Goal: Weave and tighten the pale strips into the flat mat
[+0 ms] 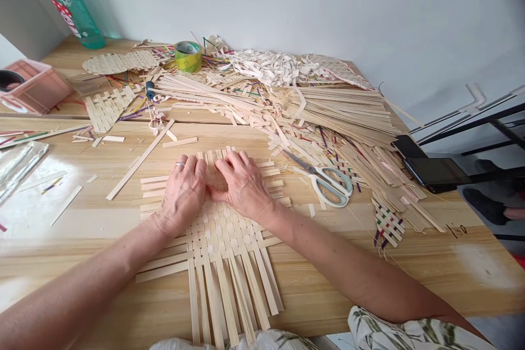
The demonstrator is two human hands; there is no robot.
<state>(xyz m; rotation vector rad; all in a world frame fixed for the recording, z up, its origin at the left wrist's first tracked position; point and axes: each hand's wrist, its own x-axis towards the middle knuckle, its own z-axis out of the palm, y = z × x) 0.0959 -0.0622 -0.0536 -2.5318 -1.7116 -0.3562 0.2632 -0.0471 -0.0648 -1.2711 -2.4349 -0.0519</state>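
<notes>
A half-woven mat of pale, flat wood or bamboo strips (227, 229) lies on the table in front of me. Long loose strip ends run toward my body, and shorter ends stick out at both sides. My left hand (184, 191), with a ring on one finger, presses on the far left part of the weave, its fingers bent and close together. Close beside it, my right hand (241, 183) curls its fingers onto the weave's far part, thumb pointing toward the left hand. Both hands' fingertips are partly hidden, so the exact strips they grip cannot be made out.
White-handled scissors (331, 186) lie right of the mat. Behind are a strip bundle (340, 112), white ribbon (266, 65), a tape roll (188, 57) and woven pieces (109, 106). A bottle (74, 11) and pink basket (39, 87) stand left; a phone (437, 171) lies right.
</notes>
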